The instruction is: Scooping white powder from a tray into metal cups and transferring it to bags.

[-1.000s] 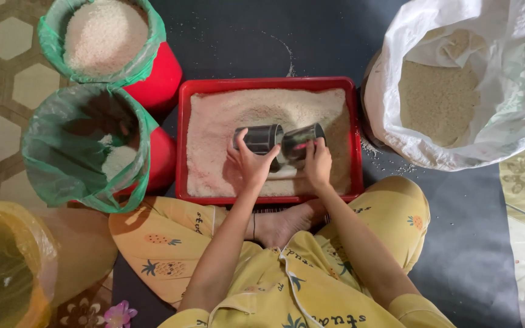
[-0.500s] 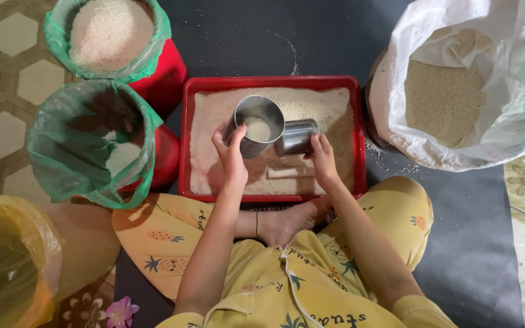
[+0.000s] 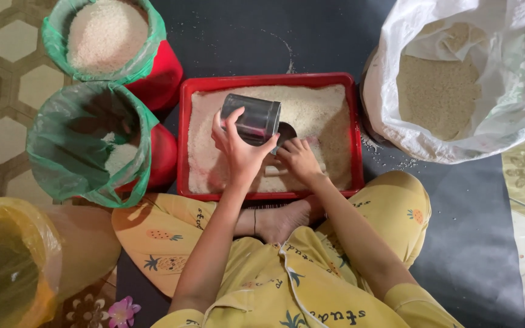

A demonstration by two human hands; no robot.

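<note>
Here, in the head view, the left hand is gripping a metal cup, its fingers curling around the near side of the cup's wall while the thumb is pressing the side facing the right hand. The cup is lying tilted on its side in that grasp, held above the grain, its base pointing toward the top left and its mouth toward the lower right. Just past the thumb, a second, darker cup is peeking out, mostly hidden behind the first one; only a curved piece of its rim is showing. The right hand is resting low beside that darker cup, fingers bent and pressing down toward the white rice; whether they are closing on the cup or only touching it cannot be told, since the cup is largely covered.

Both hands are working over a red rectangular tray that is holding the rice. Beyond the left hand's knuckles, two red buckets are standing lined with green bags: the farther one full of rice, the nearer one holding only a little. Out past the right hand, a large white sack of brownish grain is sitting open. A yellow bag is lying by the left elbow.
</note>
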